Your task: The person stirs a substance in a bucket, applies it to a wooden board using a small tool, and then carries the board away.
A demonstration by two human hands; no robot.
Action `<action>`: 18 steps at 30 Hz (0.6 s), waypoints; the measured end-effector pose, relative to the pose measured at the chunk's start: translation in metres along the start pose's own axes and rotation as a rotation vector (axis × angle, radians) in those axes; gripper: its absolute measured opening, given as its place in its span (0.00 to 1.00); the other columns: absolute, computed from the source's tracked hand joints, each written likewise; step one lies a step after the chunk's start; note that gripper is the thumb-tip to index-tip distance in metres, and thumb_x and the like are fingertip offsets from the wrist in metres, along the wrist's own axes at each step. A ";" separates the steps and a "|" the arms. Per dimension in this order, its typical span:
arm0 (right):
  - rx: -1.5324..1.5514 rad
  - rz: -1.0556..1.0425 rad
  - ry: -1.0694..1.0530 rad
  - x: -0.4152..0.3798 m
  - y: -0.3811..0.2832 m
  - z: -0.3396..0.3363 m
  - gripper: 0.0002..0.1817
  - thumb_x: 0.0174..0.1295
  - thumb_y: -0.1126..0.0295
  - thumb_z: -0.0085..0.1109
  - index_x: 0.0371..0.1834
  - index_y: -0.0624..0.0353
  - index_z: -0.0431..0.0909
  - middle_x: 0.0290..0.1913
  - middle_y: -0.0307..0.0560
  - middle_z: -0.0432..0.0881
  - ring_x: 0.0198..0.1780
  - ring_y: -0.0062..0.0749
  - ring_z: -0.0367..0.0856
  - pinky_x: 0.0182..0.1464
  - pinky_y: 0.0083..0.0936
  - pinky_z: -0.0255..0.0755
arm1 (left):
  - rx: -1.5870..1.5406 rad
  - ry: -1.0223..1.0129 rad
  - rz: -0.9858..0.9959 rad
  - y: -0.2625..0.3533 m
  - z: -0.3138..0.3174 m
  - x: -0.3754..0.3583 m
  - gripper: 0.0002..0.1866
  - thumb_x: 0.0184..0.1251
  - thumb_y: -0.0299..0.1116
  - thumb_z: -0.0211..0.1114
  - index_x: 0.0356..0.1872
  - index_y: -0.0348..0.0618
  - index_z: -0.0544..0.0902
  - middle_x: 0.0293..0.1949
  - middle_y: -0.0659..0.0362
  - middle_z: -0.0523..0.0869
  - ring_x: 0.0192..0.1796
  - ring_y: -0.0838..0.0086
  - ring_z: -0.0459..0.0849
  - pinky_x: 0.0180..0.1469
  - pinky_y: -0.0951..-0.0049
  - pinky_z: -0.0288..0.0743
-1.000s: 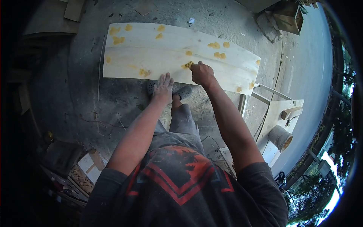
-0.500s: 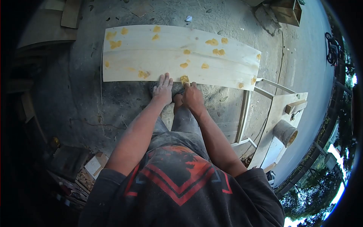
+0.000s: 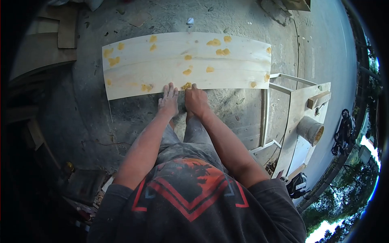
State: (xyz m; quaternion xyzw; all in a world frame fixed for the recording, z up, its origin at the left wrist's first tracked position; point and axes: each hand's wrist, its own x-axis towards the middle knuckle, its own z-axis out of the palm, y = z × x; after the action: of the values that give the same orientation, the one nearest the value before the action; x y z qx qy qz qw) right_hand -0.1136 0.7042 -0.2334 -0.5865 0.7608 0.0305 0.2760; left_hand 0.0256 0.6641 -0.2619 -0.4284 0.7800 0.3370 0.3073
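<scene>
A long pale wooden board point(image 3: 162, 60) with several yellow filler patches lies across in front of me. My left hand point(image 3: 168, 103) rests its spread fingertips on the board's near edge, with nothing in it. Just to its right, my right hand point(image 3: 196, 100) is closed round a small scraper point(image 3: 187, 86), whose yellow-smeared blade is against the board near the same edge. Most of the scraper is hidden by the hand.
A wooden bench top point(image 3: 292, 121) on a pale frame point(image 3: 265, 117) stands at the right, bearing a bucket point(image 3: 311, 130) and a wood block point(image 3: 318, 100). Curved wooden pieces point(image 3: 40, 52) are at the upper left. A motorbike point(image 3: 344, 131) is at the far right.
The view has shifted and turned slightly, so the board and both hands appear further left. The scraper blade now looks lower and flatter against the board, with less of it visible.
</scene>
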 end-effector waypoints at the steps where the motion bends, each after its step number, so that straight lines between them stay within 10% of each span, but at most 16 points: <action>1: -0.046 -0.046 0.026 0.002 0.003 -0.001 0.07 0.54 0.71 0.59 0.31 0.60 0.85 0.39 0.61 0.82 0.36 0.51 0.87 0.36 0.41 0.81 | -0.010 0.017 0.002 0.000 0.003 -0.001 0.40 0.66 0.26 0.55 0.80 0.50 0.52 0.83 0.58 0.38 0.83 0.60 0.40 0.73 0.49 0.63; 13: -0.331 -0.254 -0.139 0.018 0.014 -0.021 0.10 0.57 0.66 0.63 0.37 0.56 0.88 0.46 0.53 0.83 0.46 0.41 0.86 0.39 0.32 0.80 | 0.016 0.014 0.003 0.000 0.001 0.002 0.41 0.66 0.26 0.53 0.81 0.50 0.50 0.83 0.58 0.36 0.83 0.58 0.38 0.73 0.49 0.63; 18: -0.180 -0.015 -0.132 -0.023 0.062 -0.033 0.09 0.58 0.71 0.58 0.36 0.60 0.87 0.44 0.58 0.81 0.40 0.49 0.87 0.37 0.38 0.81 | 0.029 -0.030 0.000 0.000 -0.007 0.001 0.41 0.66 0.26 0.54 0.81 0.50 0.50 0.83 0.57 0.35 0.83 0.58 0.37 0.73 0.50 0.63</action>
State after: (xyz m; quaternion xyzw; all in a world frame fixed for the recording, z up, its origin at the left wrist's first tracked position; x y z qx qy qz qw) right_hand -0.1789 0.7314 -0.2125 -0.6115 0.7307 0.1353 0.2717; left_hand 0.0233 0.6577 -0.2585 -0.4188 0.7803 0.3320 0.3250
